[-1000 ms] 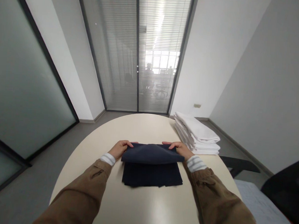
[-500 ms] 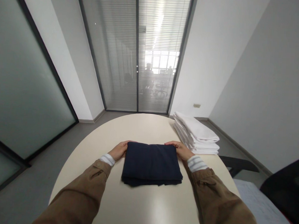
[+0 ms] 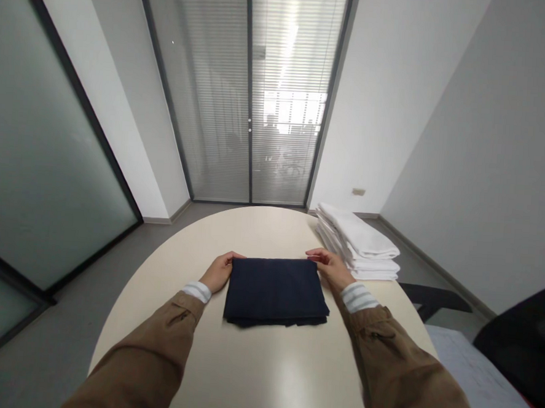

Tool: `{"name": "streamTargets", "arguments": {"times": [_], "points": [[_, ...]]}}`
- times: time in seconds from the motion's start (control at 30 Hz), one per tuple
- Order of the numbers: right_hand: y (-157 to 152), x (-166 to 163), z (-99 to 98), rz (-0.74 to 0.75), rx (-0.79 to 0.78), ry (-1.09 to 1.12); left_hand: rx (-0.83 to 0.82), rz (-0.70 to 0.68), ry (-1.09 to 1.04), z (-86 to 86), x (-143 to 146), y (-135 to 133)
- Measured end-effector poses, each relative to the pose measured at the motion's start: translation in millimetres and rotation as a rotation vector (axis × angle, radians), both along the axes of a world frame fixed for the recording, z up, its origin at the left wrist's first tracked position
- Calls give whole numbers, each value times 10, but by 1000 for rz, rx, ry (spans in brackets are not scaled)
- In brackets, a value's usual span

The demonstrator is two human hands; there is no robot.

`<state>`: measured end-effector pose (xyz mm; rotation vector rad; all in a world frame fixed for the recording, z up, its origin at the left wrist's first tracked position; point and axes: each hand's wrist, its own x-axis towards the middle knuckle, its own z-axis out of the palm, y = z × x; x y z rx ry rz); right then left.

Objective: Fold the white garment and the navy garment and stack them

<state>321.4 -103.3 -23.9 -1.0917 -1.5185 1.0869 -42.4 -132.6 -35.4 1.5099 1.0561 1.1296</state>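
Observation:
A folded navy cloth (image 3: 274, 290) lies in several layers on the round table, its near edges slightly uneven. At its far left corner is my left hand (image 3: 220, 271), closed on the edge, with some fingertips hidden behind the fabric. My right hand (image 3: 333, 269) is at the far right corner. Its fingers are stretched out and apart, just beyond the cloth's far edge, and the thumb is close to the corner; whether it touches the fabric is hard to see.
A stack of folded white cloths (image 3: 357, 240) stands at the table's far right edge. The pale round table (image 3: 243, 374) fills the middle. To the right are a black chair (image 3: 522, 348) and papers (image 3: 470, 370). A glass partition with blinds (image 3: 278, 106) stands beyond.
The navy cloth's near edge has shifted away from me and its far edge looks straighter. My right hand's fingers have lifted and opened at the corner. The left hand has barely moved.

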Motion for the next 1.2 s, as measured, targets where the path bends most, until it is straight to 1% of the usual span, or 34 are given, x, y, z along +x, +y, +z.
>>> {"name": "streamTargets", "arguments": {"times": [0.07,0.1,0.13,0.2,0.27,0.3,0.37,0.5,0.6,0.7,0.77,0.8,0.9,1.0,1.03,1.1,1.13,1.2], "points": [[-125,-77,156,-103,178,-119,5,39,22,-4,7,1],[-225,-144,251,-114,283,-198,4,49,27,-7,14,0],[-347,-231,347,-57,401,-293,4,55,31,-9,22,-3],[-622,-444,509,138,598,-459,13,67,41,-8,34,-11],[-871,-664,591,308,725,-648,29,85,60,6,35,-17],[-963,-758,597,356,765,-726,37,95,72,18,30,-19],[-1069,-892,560,393,814,-850,50,116,86,45,5,-14],[-1072,-969,447,374,938,-1004,3,125,57,67,-70,25],[-1056,-967,428,324,1092,-1043,-59,115,34,45,-100,53],[-1080,-972,441,212,1218,-1010,-65,143,50,18,-87,56],[-1105,-982,444,166,1263,-990,-57,158,60,4,-69,54],[-1116,-990,440,172,1274,-991,-52,163,65,-1,-64,54],[-1129,-1019,406,298,1282,-1028,-34,169,91,11,-67,57],[-1119,-1046,351,429,1224,-1068,6,213,122,106,-51,22],[-1116,-1053,334,448,1198,-1077,53,237,137,160,-24,-11],[-1119,-1067,310,471,1151,-1071,210,251,198,283,78,-119],[-1126,-1075,308,481,1123,-1050,312,219,252,341,149,-189],[-1150,-1084,329,488,1038,-977,446,84,407,420,308,-345]]}}
